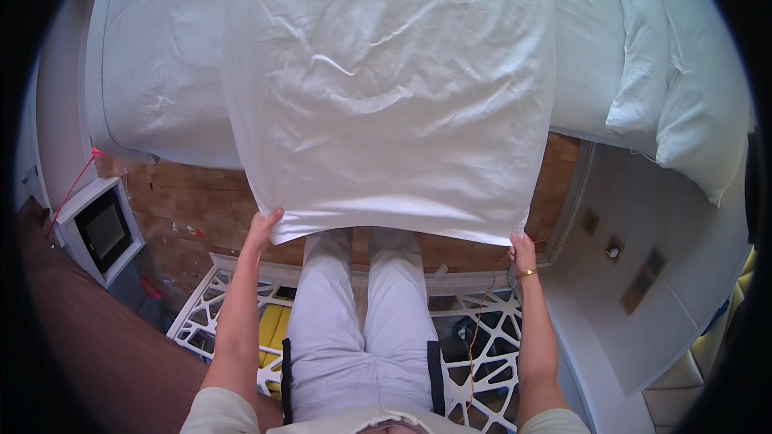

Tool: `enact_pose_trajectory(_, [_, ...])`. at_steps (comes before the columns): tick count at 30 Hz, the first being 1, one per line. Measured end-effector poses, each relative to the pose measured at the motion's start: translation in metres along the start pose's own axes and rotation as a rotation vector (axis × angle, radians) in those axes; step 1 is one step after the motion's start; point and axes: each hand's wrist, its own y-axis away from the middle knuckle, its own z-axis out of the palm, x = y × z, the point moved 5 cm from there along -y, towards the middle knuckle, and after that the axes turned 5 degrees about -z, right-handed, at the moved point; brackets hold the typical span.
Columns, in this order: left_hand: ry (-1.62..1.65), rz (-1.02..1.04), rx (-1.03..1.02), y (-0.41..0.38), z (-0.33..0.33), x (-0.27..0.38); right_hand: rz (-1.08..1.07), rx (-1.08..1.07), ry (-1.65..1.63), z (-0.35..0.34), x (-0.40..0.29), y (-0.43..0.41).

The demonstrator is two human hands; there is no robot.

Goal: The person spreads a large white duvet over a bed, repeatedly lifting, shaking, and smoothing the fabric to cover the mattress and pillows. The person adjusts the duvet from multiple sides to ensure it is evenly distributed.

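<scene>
A white cloth cover [398,144], wrinkled across its middle, stretches from the bed toward me. My left hand [264,229] grips its near left corner, thumb on top. At the near right corner, my right hand [522,250] pinches the fabric; a gold-coloured band circles that wrist. Between my hands the near hem sags toward the bed in the middle and hangs above the floor, in front of my legs. Beneath the cover lies a bed with white bedding [163,60], seen on both sides of it. The cover's far end is out of view.
White pillows [699,108] lie at the bed's right end. Behind my legs stand white lattice panels [482,349]. A twisted cord [476,325] runs from a wall socket [614,251] past my right hand. At left are a white-framed box [105,232] and a brown curtain-like cloth [102,337]. Wooden flooring [181,199] lies below.
</scene>
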Motion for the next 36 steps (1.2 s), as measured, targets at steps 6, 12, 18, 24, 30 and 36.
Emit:
enact_pose_trajectory(6, [-0.565, -0.240, 0.560, -0.041, -0.031, -0.041, -0.120, 0.143, 0.441, 0.005, 0.024, -0.065])
enact_pose_trajectory(12, [-0.723, 0.973, 0.690, 0.026, 0.088, 0.166, -0.679, 0.549, 0.691, 0.090, -0.112, -0.025])
enact_pose_trajectory(18, [-0.945, 1.247, 0.531, 0.009, 0.200, 0.319, -1.416, 0.365, 0.896, 0.260, -0.289, -0.008])
enact_pose_trajectory(24, [-1.140, 1.144, 0.332, -0.026, 0.250, 0.267, -1.339, 0.306, 1.067, 0.288, -0.314, -0.080])
enact_pose_trajectory(30, [-1.564, 1.039, 0.018, 0.046, 0.199, 0.154, -0.500, 0.484, 1.372, 0.139, -0.189, -0.050])
enact_pose_trajectory(36, [-1.307, 0.968, 0.334, 0.012, 0.147, 0.235, -0.659, 0.514, 1.242, 0.154, -0.188, -0.029])
